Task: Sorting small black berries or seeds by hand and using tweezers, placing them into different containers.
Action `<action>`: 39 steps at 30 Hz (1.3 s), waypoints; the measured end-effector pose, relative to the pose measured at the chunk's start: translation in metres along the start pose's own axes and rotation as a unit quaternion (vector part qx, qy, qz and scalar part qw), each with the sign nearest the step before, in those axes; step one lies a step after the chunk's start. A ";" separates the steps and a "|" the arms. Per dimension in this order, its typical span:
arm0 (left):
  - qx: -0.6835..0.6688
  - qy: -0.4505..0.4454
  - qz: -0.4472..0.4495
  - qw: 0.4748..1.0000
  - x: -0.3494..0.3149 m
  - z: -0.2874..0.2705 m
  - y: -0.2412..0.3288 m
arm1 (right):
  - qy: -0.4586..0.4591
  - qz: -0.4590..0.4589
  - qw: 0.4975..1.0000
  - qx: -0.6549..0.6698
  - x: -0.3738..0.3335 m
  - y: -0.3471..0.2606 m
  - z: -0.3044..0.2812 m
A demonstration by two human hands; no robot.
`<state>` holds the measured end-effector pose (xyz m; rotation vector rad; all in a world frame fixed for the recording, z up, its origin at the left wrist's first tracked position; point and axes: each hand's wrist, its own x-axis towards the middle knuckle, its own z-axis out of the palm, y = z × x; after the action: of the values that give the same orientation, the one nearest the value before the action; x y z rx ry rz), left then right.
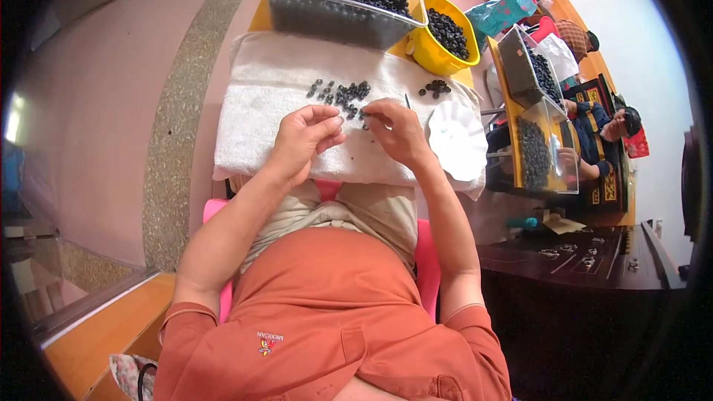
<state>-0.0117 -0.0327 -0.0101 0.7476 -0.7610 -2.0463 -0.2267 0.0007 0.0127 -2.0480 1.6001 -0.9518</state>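
Head view: small black pieces (353,92) are laid on a white cloth (252,122), perhaps so they are easily seen and kept from rolling. The left hand (303,139) and right hand (401,132) are held beside them, fingers curled; whether a piece is gripped cannot be told. More are kept in a yellow tub (427,50) nearby.

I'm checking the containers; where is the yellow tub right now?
In the head view, the yellow tub is right of top centre, just right of the clear bin and beyond the small cluster of black pieces.
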 end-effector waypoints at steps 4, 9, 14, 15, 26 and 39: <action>0.012 -0.012 -0.003 1.000 -0.001 0.000 -0.002 | -0.001 0.009 0.997 0.077 -0.005 0.002 -0.001; 0.030 -0.029 -0.007 0.999 -0.003 0.001 -0.001 | 0.014 0.016 0.976 0.215 -0.011 -0.002 0.002; 0.053 -0.048 -0.008 0.997 -0.005 0.004 -0.001 | 0.024 0.033 0.948 0.315 -0.015 -0.002 0.003; 0.053 -0.047 -0.008 0.997 -0.005 0.004 -0.001 | 0.022 0.044 0.939 0.340 -0.015 -0.004 0.003; 0.078 -0.094 0.061 0.991 -0.005 0.004 -0.007 | 0.024 0.057 0.911 0.409 -0.024 -0.016 0.001; 0.219 -0.081 0.187 0.954 -0.013 0.013 -0.010 | 0.037 0.090 0.890 0.445 -0.035 -0.019 0.001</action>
<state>-0.0196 -0.0139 -0.0059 0.6166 -1.3704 -1.6223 -0.2167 0.0390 0.0144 -1.2116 1.0355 -1.3640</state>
